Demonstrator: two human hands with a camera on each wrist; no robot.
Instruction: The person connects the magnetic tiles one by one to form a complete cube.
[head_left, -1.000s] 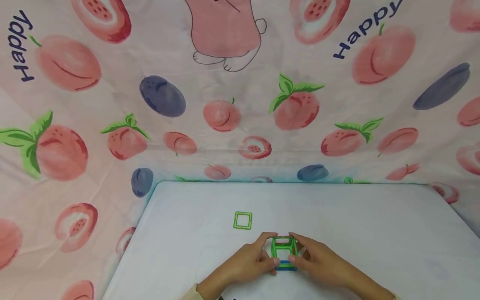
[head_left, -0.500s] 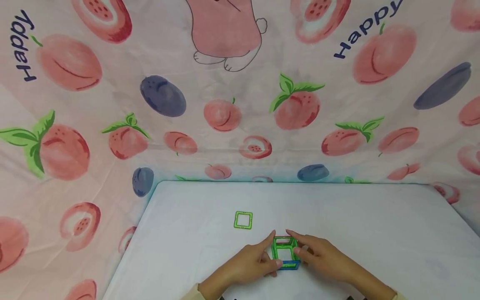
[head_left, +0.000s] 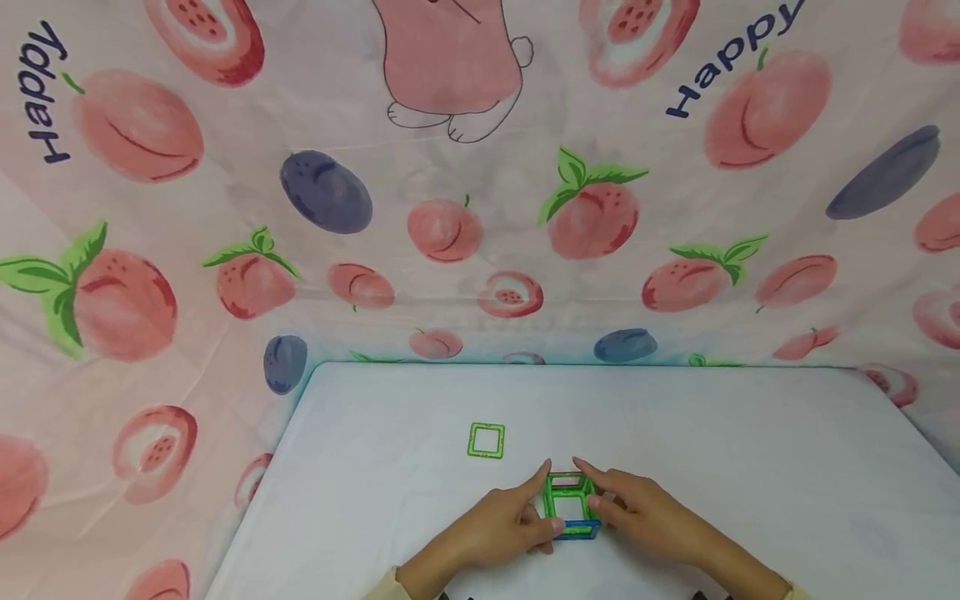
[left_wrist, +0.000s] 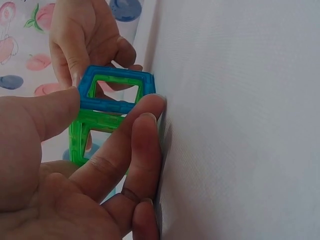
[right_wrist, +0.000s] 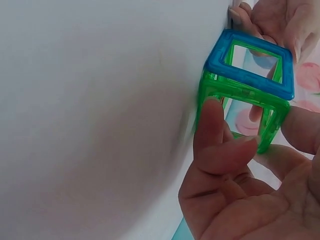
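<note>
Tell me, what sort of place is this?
Probably an indoor play corner, though I can't tell whose. There's a white table, a fruit-printed cloth behind it, and a green and blue frame box that looks like a building toy.

The frame-tile cube looks to be moulded, see-through plastic. Its blue square tile is smooth and glossy, with pale highlights along the bars; its green square tiles share the slick, translucent look, with faint marks inside the bars. The lone green square tile seems similar plastic, too small for its gloss to be judged. The tabletop is matt, with a fine, woven-looking grain. The fruit-print backdrop is dull, softly creased cloth. The cream sleeve is matt fabric.
</note>
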